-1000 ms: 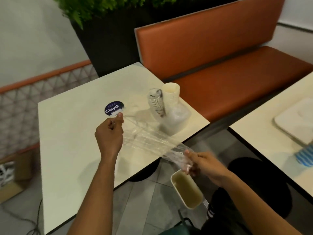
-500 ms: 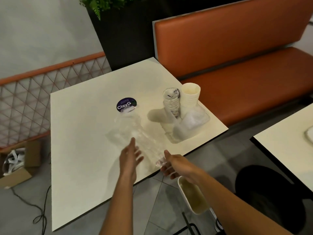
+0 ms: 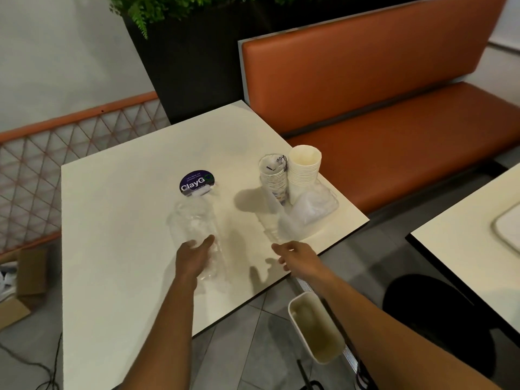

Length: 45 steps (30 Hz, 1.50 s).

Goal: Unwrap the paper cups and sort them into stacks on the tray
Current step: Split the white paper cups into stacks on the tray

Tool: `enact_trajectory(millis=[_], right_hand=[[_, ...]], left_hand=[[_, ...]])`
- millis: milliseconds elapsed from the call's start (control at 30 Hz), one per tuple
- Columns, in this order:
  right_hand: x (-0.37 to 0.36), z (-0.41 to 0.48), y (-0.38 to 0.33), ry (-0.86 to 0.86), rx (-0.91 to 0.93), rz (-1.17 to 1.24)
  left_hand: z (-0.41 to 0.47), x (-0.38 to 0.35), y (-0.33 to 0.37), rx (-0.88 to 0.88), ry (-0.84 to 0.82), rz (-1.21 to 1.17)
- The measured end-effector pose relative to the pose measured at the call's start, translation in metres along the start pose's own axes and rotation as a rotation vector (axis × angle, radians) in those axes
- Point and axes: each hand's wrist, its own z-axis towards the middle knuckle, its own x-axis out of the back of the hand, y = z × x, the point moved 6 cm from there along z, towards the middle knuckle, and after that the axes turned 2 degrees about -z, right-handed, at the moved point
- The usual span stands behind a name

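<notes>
**Wrap lies loose on the table, two cup stacks stand at the far right**

The left hand [image 3: 194, 258] reaches over the pale table [image 3: 112, 226] with its fingers [image 3: 208, 240] straight and slightly spread. They rest on the near end of a clear plastic wrap [image 3: 194, 218], not curled round it. The wrap lies crumpled and slack on the table. It runs away from the hand toward a round dark sticker [image 3: 197, 182] that reads "ClayGo", and its far end touches the sticker's near edge.

The right hand [image 3: 298, 256] hovers over the table's near right edge, well apart from the wrap. Its fingers are loose and a little spread, they hold nothing, and their shadow falls on the table just below them.

The paper cups stand upright in two stacks near the table's far right corner, on what looks like a shallow clear tray [image 3: 335, 201]. The printed stack [image 3: 272, 178] is on the left, and its top cup has some white stuff in it that I cannot make out. The plain cream stack [image 3: 305, 171] is just beside it on the right and a little taller, and the two touch or nearly touch. More crumpled clear plastic [image 3: 312, 209] sits in the tray in front of the stacks.

Behind the table are an orange bench seat [image 3: 380, 102] and a dark planter [image 3: 185, 66] with green fronds. A small cream bin [image 3: 315, 330] is below the table's near edge, under the right forearm. A second table [image 3: 478, 243] shows at the right, and a cardboard box [image 3: 28, 274] sits on the floor at the left.
</notes>
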Motion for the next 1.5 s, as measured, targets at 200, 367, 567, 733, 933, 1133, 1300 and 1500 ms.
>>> enact_trajectory(millis=[200,367,567,733,933,1133,1300,1500], right_hand=[[0.049,0.001,-0.018,0.182,0.117,-0.019],[0.104,-0.016,-0.049,0.501,0.289,0.11],[0.143,-0.003,-0.079,0.564,0.346,0.15],[0.148,0.036,-0.098,0.403,0.234,-0.072],[0.149,0.064,-0.107,0.221,0.204,-0.161],[0.155,0.056,-0.111,0.183,0.325,-0.078],[0.173,0.035,-0.124,0.245,0.461,0.024],[0.191,0.015,-0.14,0.237,0.536,0.104]], left_hand=[[-0.028,0.016,0.025,-0.121,0.308,0.169],[-0.074,-0.01,0.095,-0.541,0.319,-0.067],[-0.095,-0.11,0.183,-0.746,-0.1,0.158],[-0.087,-0.189,0.237,-0.868,-0.218,0.696],[-0.064,-0.226,0.236,-0.886,-0.303,0.957],[-0.062,-0.225,0.231,-0.939,-0.273,0.857],[-0.084,-0.212,0.256,-1.011,-0.25,0.674],[-0.126,-0.186,0.293,-1.057,-0.283,0.52]])
